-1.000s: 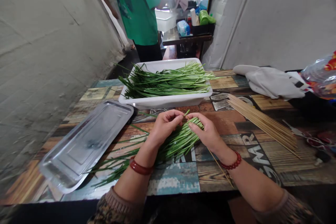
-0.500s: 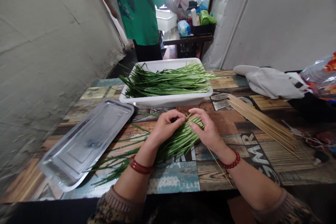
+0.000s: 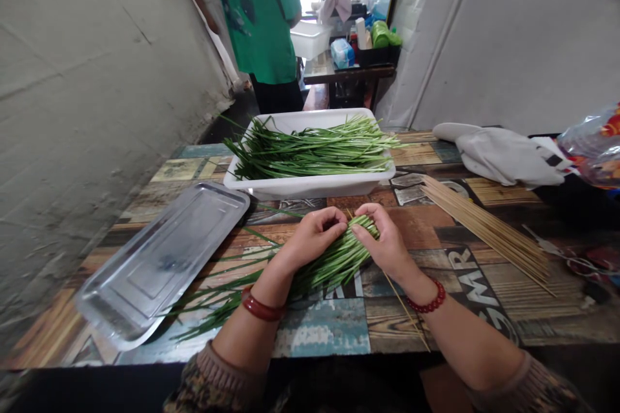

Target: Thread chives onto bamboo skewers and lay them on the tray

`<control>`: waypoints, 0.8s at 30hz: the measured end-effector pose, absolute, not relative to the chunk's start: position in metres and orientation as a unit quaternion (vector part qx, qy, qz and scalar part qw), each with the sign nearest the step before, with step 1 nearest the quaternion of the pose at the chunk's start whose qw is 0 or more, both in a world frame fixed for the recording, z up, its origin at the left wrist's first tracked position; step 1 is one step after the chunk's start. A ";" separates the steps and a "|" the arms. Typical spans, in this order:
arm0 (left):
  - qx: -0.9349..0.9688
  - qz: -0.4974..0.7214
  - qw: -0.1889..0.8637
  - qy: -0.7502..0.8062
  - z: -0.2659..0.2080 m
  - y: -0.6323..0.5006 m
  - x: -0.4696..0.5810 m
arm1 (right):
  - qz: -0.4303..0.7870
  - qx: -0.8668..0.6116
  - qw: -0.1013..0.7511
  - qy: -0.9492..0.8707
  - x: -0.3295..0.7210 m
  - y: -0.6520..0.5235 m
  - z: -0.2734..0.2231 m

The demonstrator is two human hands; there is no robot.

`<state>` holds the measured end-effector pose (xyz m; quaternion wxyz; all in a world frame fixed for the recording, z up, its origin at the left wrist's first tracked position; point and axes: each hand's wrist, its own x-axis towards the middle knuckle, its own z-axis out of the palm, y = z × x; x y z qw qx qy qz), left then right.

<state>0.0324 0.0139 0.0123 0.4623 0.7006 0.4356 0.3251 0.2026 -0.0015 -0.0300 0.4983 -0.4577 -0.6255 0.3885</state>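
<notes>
A loose bunch of garlic chives (image 3: 334, 264) lies on the table, its pale stalk ends up by my hands and its dark leaves trailing to the lower left. My right hand (image 3: 382, 239) curls around the stalk ends, thumb on top. Thumb and forefinger of my left hand (image 3: 317, 232) are pinched together at the left side of these ends; what is between them is hidden. Below my right palm a thin bamboo skewer (image 3: 407, 311) slants down to the table's front edge. A small pointed tip pokes up between my hands.
A white plastic tub (image 3: 310, 190) of chives stands behind my hands. Left is a metal tray (image 3: 159, 264); right, a pile of bamboo skewers (image 3: 484, 229), a grey-white cloth item (image 3: 504, 153) and scissors (image 3: 576, 261). A person in green (image 3: 264, 19) stands beyond the table.
My hands stay at the stalk ends, with the fingers shifted slightly. The person in green has drawn an arm back from the far table. The whole view has moved a little.
</notes>
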 end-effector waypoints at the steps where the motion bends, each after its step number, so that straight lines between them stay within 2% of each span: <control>1: 0.698 0.330 0.462 0.436 0.012 0.014 0.034 | 0.383 -0.460 0.498 -0.628 0.203 -0.002 -0.030; 8: 0.719 0.322 0.433 0.439 0.009 0.018 0.026 | 0.356 -0.481 0.476 -0.645 0.204 -0.003 -0.029; 14: 0.748 0.298 0.256 0.535 -0.009 0.039 -0.001 | 0.370 -0.463 0.493 -0.637 0.204 -0.004 -0.030; 19: 0.818 0.192 0.183 0.510 -0.020 0.040 0.000 | 0.366 -0.470 0.481 -0.644 0.204 -0.005 -0.030; 24: 0.852 0.162 0.108 0.486 -0.022 0.036 0.012 | 0.353 -0.479 0.470 -0.652 0.204 -0.005 -0.030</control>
